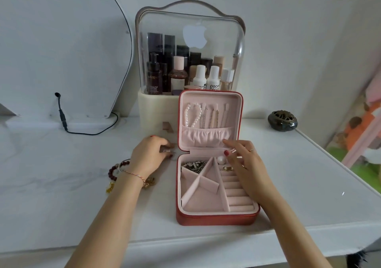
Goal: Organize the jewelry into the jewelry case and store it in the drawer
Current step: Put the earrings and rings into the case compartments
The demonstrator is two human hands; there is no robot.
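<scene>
A: How much has been put away?

B: The jewelry case (216,158) is seen open near the front edge of the worktop (309,185). A pearl strand (192,115) and chains are hung in the lid; a metal chain (194,165), a pearl (220,160) and a small gold piece (226,168) are lodged in the tray's back compartments. The front compartments and most ring rolls are unfilled.

A: What is left?

B: A red bead bracelet (115,170) is lying left of the case, half covered by the left wrist. The case is not yet closed; no drawer is shown.

A: And the hands?

B: The left hand (150,154) is curled over something small beside the case's back left corner; what is gripped cannot be made out. The right hand (245,164) is held with loose, spread fingers over the ring rolls, nothing grasped
</scene>
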